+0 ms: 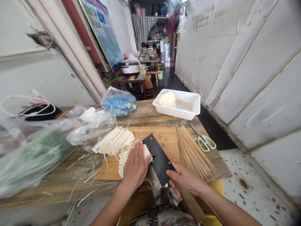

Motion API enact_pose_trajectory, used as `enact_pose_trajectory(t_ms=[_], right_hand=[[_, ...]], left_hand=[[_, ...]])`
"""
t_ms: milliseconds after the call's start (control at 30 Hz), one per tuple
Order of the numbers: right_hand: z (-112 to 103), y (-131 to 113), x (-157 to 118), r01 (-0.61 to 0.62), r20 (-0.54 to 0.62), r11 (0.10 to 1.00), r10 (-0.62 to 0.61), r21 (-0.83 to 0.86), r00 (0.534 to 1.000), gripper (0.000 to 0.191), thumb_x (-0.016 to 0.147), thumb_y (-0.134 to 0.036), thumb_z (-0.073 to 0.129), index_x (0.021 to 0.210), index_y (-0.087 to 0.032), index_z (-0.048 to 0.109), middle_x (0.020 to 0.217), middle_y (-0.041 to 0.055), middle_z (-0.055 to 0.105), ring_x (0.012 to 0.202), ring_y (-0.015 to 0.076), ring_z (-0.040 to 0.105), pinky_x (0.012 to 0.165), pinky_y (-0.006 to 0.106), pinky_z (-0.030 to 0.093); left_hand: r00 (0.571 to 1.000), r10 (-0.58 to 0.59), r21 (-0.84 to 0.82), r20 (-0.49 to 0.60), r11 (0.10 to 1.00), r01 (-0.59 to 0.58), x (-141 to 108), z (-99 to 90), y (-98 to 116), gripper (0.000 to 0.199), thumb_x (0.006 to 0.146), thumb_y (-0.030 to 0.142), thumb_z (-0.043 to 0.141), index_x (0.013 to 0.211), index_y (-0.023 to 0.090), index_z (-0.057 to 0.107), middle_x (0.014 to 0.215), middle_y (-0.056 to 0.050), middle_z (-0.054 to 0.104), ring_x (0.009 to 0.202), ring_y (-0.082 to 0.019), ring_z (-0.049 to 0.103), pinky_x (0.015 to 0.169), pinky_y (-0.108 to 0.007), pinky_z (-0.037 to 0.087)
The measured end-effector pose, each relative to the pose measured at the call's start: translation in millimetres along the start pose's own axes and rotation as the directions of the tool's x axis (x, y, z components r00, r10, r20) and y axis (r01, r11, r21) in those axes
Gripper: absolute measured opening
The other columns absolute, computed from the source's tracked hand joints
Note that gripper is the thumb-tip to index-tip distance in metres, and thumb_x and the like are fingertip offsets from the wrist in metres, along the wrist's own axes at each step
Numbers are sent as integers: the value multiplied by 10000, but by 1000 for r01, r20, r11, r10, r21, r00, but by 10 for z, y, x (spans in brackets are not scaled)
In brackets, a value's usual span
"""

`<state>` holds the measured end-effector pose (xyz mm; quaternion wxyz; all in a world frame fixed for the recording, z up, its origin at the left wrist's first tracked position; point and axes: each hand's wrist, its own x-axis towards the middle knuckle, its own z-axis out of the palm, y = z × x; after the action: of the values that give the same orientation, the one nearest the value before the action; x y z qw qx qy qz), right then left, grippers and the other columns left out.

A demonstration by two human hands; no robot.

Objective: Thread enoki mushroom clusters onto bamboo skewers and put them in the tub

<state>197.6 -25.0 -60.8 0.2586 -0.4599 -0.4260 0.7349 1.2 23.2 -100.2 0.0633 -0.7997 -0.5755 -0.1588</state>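
Note:
My left hand (135, 163) lies flat, fingers extended, on a bundle of pale enoki-like strands (123, 158) on the wooden cutting board (164, 135). My right hand (181, 179) grips a dark cleaver (158, 158), its wide blade slanting beside the bundle's right end. Another fanned pile of strands (115, 141) sits at the board's upper left. Thin wooden skewers (194, 153) lie across the board's right edge. Beyond the board, a white plastic tray (178, 111) holds a pale bundle with skewers.
Green-handled scissors (207, 142) lie right of the skewers. Plastic bags (42, 153) cover the table's left side, and a blue bag (118, 103) stands at the back. Farther off are a cooker (128, 67) and a seated person (144, 51).

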Motion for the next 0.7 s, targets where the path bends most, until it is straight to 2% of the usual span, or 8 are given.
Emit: enact_pose_trajectory(t_ms=[167, 333, 433, 533, 633, 700], right_hand=[[181, 7, 81, 12, -64, 999, -15, -48, 998, 272, 762, -466, 485, 782, -218, 376, 469, -116, 459, 268, 67, 411, 263, 185, 382], [351, -220, -35, 55, -84, 990, -66, -128, 994, 271, 759, -466, 473, 802, -222, 362, 493, -114, 472, 273, 67, 419, 262, 187, 388], [371, -467, -224, 101, -69, 982, -113, -161, 991, 264, 777, -462, 477, 792, -221, 369, 519, -110, 483, 278, 62, 431, 262, 181, 389], [402, -766, -351, 167, -45, 969, -177, -181, 983, 251, 790, -439, 498, 785, -220, 377, 534, -107, 499, 285, 65, 450, 263, 182, 401], [478, -1077, -353, 226, -28, 955, -235, -192, 972, 242, 792, -415, 513, 771, -216, 378, 518, -102, 504, 287, 68, 453, 265, 188, 415], [551, -1270, -259, 255, -5, 950, -260, -182, 966, 229, 797, -391, 516, 763, -215, 374, 519, -97, 509, 295, 68, 452, 275, 192, 426]], left_hand=[[995, -94, -56, 18, 994, 95, 44, -5, 31, 658, 943, 462, 232, 1382, -17, 341, 1439, -236, 388, 1361, -288, 326, 1111, -472, 307], [990, -139, -141, 13, 980, 139, 89, -180, 116, 631, 951, 447, 211, 1388, 10, 335, 1451, -209, 385, 1369, -268, 310, 1120, -435, 295], [986, -158, -185, -45, 972, 147, 179, -431, 176, 629, 954, 445, 203, 1406, 18, 300, 1471, -205, 354, 1385, -259, 278, 1130, -429, 272], [982, -157, -206, -101, 969, 134, 342, -776, 187, 655, 950, 466, 198, 1414, 13, 286, 1483, -206, 331, 1396, -261, 252, 1139, -433, 245], [978, -161, -209, -136, 969, 131, 549, -1129, 98, 702, 940, 511, 174, 1414, 7, 289, 1489, -203, 319, 1400, -268, 241, 1143, -434, 221], [974, -172, -204, -147, 969, 140, 688, -1309, -48, 728, 930, 540, 160, 1412, 12, 297, 1492, -198, 317, 1403, -269, 233, 1143, -435, 206]])
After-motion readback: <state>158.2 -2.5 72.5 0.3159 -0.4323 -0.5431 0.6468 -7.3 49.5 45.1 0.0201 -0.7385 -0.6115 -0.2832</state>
